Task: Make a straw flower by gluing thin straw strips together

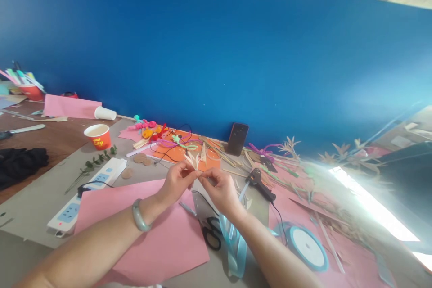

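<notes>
A small flower of pale, straw-like petals [193, 159] points upward in the middle of the head view. My left hand [177, 181] is closed in a pinch around the flower's lower end. Fingertips of my right hand [219, 188] meet the left ones at the same base, also pinched; the exact part they grip is hidden. A pink sheet [145, 234] lies below my left forearm. Black-handled scissors [212, 234] and a loop of light blue ribbon [236, 252] are under my right wrist.
A glue gun [259, 184] lies to the right, near a ribbon spool [308, 247]. At the left are a power strip [87, 198], a paper cup [98, 137] and a leafy sprig [92, 164]. A phone [238, 138] leans on the blue wall [209, 45].
</notes>
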Demonstrator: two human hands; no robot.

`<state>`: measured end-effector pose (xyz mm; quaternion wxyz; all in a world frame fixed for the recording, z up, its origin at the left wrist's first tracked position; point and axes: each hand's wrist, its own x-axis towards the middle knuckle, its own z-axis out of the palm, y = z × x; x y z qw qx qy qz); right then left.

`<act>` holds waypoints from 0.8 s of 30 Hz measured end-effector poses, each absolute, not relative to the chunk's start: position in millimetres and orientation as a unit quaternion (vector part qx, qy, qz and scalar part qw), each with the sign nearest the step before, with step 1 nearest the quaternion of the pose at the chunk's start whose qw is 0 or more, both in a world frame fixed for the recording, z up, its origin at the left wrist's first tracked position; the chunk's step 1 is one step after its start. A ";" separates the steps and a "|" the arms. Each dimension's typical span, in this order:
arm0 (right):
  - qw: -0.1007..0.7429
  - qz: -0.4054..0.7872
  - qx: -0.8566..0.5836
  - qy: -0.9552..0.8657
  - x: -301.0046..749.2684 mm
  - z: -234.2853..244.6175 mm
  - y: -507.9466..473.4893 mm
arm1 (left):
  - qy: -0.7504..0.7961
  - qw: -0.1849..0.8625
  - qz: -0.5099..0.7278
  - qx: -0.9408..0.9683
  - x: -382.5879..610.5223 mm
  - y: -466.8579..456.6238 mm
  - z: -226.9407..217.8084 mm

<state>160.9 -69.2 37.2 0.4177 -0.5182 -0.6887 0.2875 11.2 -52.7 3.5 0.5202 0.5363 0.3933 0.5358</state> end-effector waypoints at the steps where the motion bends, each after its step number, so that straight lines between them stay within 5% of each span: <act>1: 0.418 0.303 -0.517 -0.683 161.8 37.6 -68.5 | 0.368 0.546 0.532 0.532 10.1 -52.2 5.5; 12: 0.411 0.606 -0.383 -0.562 163.8 47.6 -65.6 | 0.238 0.677 0.446 0.535 -3.0 -44.0 10.6; 24: 0.413 0.566 -0.447 -0.557 166.4 46.0 -64.2 | 0.272 0.618 0.478 0.562 -1.0 -46.6 17.0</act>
